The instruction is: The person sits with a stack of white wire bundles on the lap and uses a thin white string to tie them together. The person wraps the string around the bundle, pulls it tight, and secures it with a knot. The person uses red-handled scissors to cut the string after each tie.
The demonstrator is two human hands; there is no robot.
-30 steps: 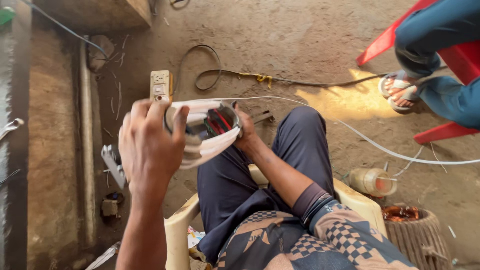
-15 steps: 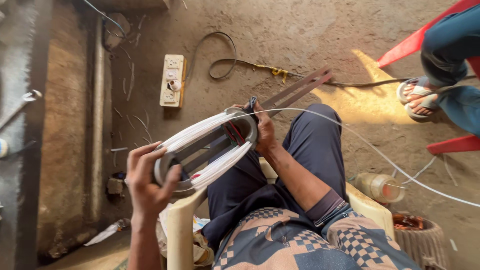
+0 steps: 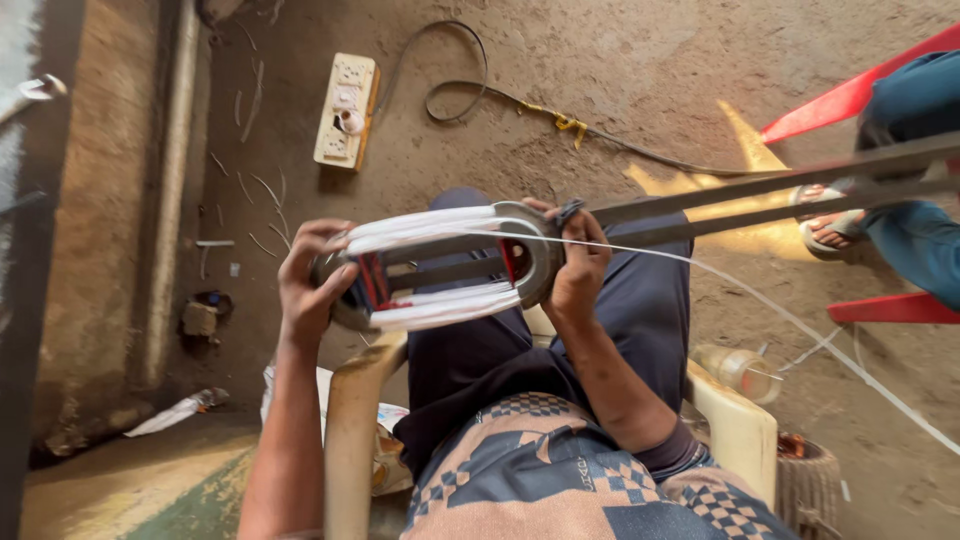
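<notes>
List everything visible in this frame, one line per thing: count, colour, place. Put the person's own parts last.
winding frame: one, grey metal oval wrapped with white tape bands, held over the lap
white strand: one, runs from the frame off to the lower right
metal bars: two, dark grey, reaching from the frame to the right edge
power strip: one, cream, on the dirt floor at upper left
cable: one, dark, looped on the floor at top
plastic chair: one, cream, under the person
plastic bottle: one, clear, beside the chair at right
red chair: one, right edge
another person's sandalled foot: one, right
left hand: grips the frame's left end
right hand: grips the frame's right end
</notes>
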